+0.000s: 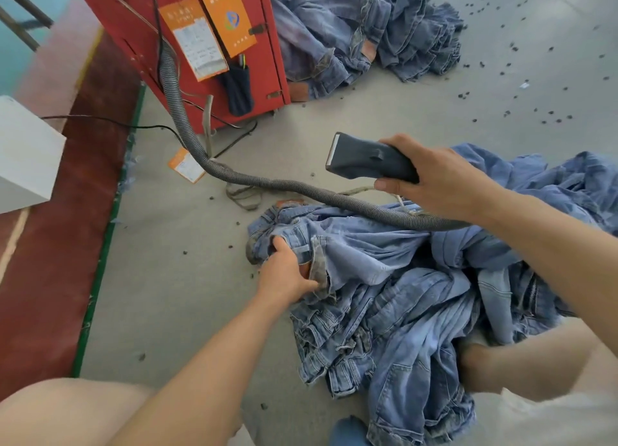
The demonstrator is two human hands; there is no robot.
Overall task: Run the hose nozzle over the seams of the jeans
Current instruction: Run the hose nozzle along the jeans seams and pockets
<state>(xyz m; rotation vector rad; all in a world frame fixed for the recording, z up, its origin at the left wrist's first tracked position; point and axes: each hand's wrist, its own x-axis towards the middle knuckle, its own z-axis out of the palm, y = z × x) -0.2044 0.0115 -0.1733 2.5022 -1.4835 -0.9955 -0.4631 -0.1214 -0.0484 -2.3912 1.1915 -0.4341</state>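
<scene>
— Where do we have the nozzle?
— Our right hand (pixel 444 181) is wrapped around the dark grey hose nozzle (pixel 366 158), lifted clear above the jeans (pixel 378 255) heaped on the floor (pixel 200 295).
— And our left hand (pixel 284 275)?
— It's pinching the waistband of the top pair; the ribbed hose (pixel 267 181) trails over the pile to the red machine (pixel 214 44).

The jeans (pixel 384 278) in the lower right are soft blue cloth with frayed, rough edges. The nozzle (pixel 368 158) is dull grey plastic. Its hose (pixel 267 183) is ribbed. The red box (pixel 187 17) up top looks smooth and painted.
</scene>
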